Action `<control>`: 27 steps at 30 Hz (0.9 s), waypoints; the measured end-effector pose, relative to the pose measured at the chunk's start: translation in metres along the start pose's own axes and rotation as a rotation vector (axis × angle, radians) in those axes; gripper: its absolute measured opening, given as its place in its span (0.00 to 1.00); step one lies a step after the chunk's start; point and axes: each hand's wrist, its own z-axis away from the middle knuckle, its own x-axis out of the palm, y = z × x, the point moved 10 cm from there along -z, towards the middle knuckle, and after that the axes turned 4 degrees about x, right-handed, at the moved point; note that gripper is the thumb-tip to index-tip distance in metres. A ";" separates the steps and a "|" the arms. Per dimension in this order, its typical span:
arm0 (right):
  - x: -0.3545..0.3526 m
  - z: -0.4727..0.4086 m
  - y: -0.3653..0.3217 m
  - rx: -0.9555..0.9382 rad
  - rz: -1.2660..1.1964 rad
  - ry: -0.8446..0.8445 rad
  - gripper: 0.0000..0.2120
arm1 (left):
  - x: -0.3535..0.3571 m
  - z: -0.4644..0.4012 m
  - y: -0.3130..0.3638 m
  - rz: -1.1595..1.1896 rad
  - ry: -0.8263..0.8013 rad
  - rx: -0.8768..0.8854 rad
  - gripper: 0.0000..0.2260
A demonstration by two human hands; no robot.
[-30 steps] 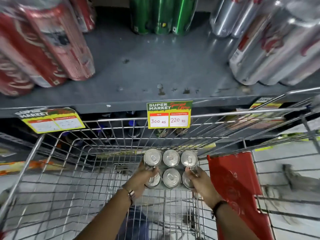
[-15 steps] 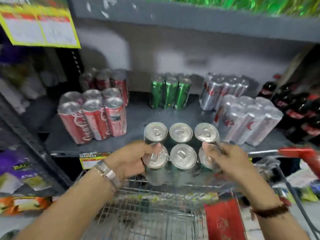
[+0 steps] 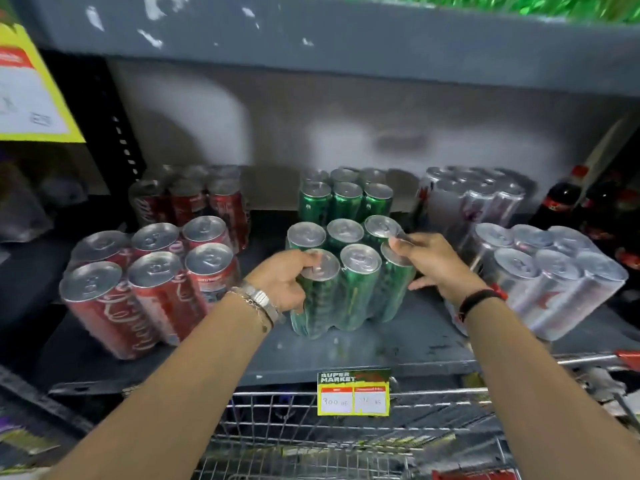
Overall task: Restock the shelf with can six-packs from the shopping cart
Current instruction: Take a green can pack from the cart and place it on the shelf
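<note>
A green can six-pack (image 3: pixel 349 278) in clear wrap stands upright on the grey shelf (image 3: pixel 381 344), in front of another green six-pack (image 3: pixel 346 199). My left hand (image 3: pixel 280 285) grips its near left can at the top and side. My right hand (image 3: pixel 433 261) holds the right side, fingers over the can tops. The wire shopping cart (image 3: pixel 311 427) sits below the shelf edge; what lies inside it is out of sight.
Two red cola six-packs (image 3: pixel 149 285) stand to the left, silver six-packs (image 3: pixel 547 278) to the right, dark bottles (image 3: pixel 568 202) at far right. An upper shelf (image 3: pixel 346 32) hangs overhead. A price tag (image 3: pixel 353 393) clips to the shelf edge.
Both hands lifted the green six-pack out of the cart, carried it forward, and it now stands on the shelf in front of the other green pack.
</note>
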 end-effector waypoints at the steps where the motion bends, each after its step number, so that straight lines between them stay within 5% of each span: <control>1: 0.000 -0.002 0.003 -0.005 -0.024 -0.018 0.15 | 0.001 0.001 0.001 0.025 -0.003 0.016 0.07; 3: 0.002 -0.006 0.014 -0.020 -0.086 -0.111 0.18 | -0.002 0.003 0.001 0.021 -0.017 0.098 0.09; 7: 0.018 -0.007 0.048 -0.165 -0.046 -0.331 0.47 | -0.028 0.020 -0.016 -0.279 0.092 0.520 0.29; 10: 0.043 -0.009 0.084 -0.203 0.104 -0.232 0.41 | -0.041 0.009 -0.042 -0.649 0.293 0.614 0.36; 14: 0.034 0.001 0.096 -0.222 0.110 0.085 0.32 | -0.045 0.008 -0.044 -0.790 0.516 0.674 0.27; 27: 0.027 0.029 0.121 -0.181 0.153 0.123 0.31 | -0.036 0.014 -0.052 -0.889 0.444 0.720 0.26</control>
